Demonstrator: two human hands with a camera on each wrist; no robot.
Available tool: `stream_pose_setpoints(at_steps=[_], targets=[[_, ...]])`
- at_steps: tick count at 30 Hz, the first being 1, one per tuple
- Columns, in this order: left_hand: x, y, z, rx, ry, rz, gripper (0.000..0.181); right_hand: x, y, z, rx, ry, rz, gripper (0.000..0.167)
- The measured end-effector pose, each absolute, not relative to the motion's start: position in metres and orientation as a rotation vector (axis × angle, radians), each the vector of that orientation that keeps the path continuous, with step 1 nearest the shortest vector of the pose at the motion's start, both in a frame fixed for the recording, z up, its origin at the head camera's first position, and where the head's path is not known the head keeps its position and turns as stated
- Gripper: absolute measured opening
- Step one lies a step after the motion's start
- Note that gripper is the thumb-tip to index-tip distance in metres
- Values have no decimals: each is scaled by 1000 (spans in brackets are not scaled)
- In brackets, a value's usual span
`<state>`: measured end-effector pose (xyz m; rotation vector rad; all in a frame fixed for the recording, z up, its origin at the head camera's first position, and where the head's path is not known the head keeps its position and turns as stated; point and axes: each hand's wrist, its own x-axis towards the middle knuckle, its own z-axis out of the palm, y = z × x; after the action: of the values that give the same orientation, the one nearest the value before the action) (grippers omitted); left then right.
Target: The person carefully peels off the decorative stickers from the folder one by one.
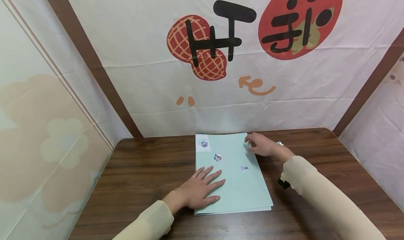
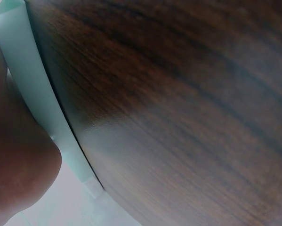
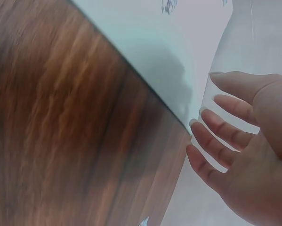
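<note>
A pale mint-green folder (image 1: pixel 235 194) lies on the wooden table, with small character stickers (image 1: pixel 244 168) on its cover and a white label at its upper left. Across the folder's lower left part rests my left hand (image 1: pixel 200 191), fingers spread. In the left wrist view only part of that hand (image 2: pixel 23 155) shows beside the folder's edge (image 2: pixel 32 70). My right hand (image 1: pixel 260 144) is at the folder's upper right corner, fingers loosely bent. The right wrist view shows this hand (image 3: pixel 249 136) holding nothing, its fingertips near the corner of the folder (image 3: pixel 145 52).
The brown table (image 1: pixel 142 170) extends to both sides of the folder. A small shiny piece (image 1: pixel 280 143) lies behind my right wrist, and a small black object (image 1: pixel 283 183) is beside my right sleeve. A printed white cloth (image 1: pixel 142 82) hangs behind the table.
</note>
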<state>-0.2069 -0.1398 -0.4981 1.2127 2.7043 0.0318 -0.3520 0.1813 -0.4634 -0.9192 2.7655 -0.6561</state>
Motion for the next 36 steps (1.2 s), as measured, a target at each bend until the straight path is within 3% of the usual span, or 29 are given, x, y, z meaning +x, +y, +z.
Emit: stream_pose_setpoints(at_steps=[36], targets=[[-214, -144, -515, 1258, 2745, -2, 64, -343, 99, -468, -1087, 2623, -644, 31]])
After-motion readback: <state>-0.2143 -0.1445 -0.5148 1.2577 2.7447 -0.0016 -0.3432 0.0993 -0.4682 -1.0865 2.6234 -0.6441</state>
